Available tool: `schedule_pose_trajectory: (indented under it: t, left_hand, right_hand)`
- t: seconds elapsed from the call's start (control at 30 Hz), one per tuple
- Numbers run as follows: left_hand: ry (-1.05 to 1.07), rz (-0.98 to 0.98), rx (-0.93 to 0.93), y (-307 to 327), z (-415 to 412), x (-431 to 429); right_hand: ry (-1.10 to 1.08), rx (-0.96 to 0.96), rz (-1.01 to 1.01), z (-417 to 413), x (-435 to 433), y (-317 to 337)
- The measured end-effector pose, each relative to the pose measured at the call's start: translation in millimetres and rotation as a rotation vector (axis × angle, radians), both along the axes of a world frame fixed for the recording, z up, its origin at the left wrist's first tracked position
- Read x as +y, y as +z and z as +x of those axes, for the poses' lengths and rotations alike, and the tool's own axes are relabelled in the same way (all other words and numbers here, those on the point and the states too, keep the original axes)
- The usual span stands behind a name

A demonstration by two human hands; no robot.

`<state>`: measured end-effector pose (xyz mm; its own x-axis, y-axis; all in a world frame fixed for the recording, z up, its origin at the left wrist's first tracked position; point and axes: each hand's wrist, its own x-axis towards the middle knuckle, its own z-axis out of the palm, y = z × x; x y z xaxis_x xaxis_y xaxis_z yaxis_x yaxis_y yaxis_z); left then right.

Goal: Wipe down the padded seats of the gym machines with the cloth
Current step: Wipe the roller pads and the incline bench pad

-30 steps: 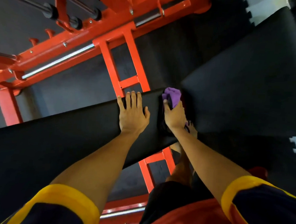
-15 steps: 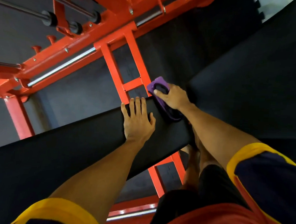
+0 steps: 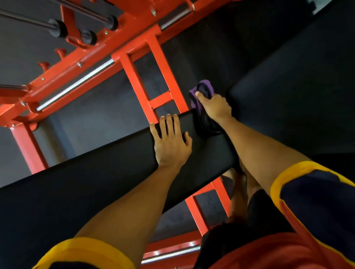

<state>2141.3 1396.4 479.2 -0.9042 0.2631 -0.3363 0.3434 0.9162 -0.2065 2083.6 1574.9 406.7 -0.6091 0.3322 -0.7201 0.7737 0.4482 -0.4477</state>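
Cloth (image 3: 203, 88), purple, gripped by right hand (image 3: 215, 107) at end corner of pad (image 3: 87, 181). Left hand (image 3: 171, 143) flat, fingers spread, at far edge.

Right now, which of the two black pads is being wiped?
The long narrow pad at lower left, not the wide pad at upper right: the left hand rests on it, the right hand holds the purple cloth at its end.

Cloth (image 3: 206, 83) farther over seat (image 3: 109, 161) end
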Motion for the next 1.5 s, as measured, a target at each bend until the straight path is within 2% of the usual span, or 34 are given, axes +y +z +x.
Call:
schedule_pose_trajectory:
  t: [0.03, 0.1, 0.2, 0.27, 0.33, 0.37, 0.47, 0.5, 0.57, 0.63, 0.7, 0.83, 0.9, 0.97, 1.07, 1.13, 1.2, 1.43, 1.5]
  left_hand:
    - [-0.002, 0.005, 0.001, -1, 1, -1]
    - [-0.015, 0.019, -0.002, -2, 2, -1]
    - [-0.012, 0.033, 0.006, -3, 2, 0]
    - [-0.003, 0.047, -0.004, -2, 2, 0]
    - [-0.012, 0.033, -0.004, -2, 1, 0]
    - [-0.016, 0.022, -0.004, -2, 1, 0]
    - [-0.019, 0.010, -0.003, -4, 1, -2]
    - [-0.020, 0.010, -0.002, -4, 2, -2]
    - [-0.027, 0.011, 0.009, -4, 2, -2]
    - [-0.023, 0.016, 0.018, -4, 2, -1]
    - [-0.028, 0.017, 0.020, -5, 3, -1]
    - [-0.020, 0.005, 0.033, -5, 3, -1]
    - [-0.027, 0.001, 0.034, -4, 5, -1]
    - [-0.021, 0.003, 0.043, -6, 4, -2]
    - [-0.012, 0.013, 0.032, -5, 3, 0]
    - [-0.021, 0.004, 0.034, -5, 2, 0]
    - [-0.036, -0.014, 0.031, -5, 2, 0]
    - [-0.040, -0.029, 0.012, -6, 5, 0]
    - [-0.041, -0.036, 0.010, -5, 5, 0]
  right_hand:
    - [-0.100, -0.008, -0.020, 5, -1, 1]
    - [-0.176, 0.120, 0.038, 25, -12, 8]
    - [-0.045, 0.449, 0.112, 65, -45, 14]
    - [0.054, 0.552, 0.141, 82, -53, 15]
    - [0.065, 0.606, 0.096, 84, -43, 18]
    - [-0.010, 0.561, 0.067, 79, -37, 21]
    - [-0.324, 0.172, 0.044, 59, -27, 16]
    - [-0.352, 0.137, 0.044, 59, -31, 16]
    - [-0.296, 0.250, 0.090, 74, -50, 18]
    - [-0.110, 0.353, 0.155, 105, -61, 14]
    - [-0.030, 0.370, 0.171, 131, -53, 5]
    - [-0.377, 0.086, 0.015, 123, -27, 3]
    - [-0.436, 0.034, 0.003, 120, -30, 12]
    - [-0.335, 0.149, 0.093, 135, -51, 20]
    - [-0.031, 0.373, 0.175, 183, -71, 27]
    - [0.059, 0.430, 0.185, 197, -61, 26]
    - [0.011, 0.349, 0.130, 193, -48, 26]
    - [-0.436, 0.088, 0.067, 154, -39, 14]
    - [-0.348, 0.033, 0.157, 151, -47, 17]
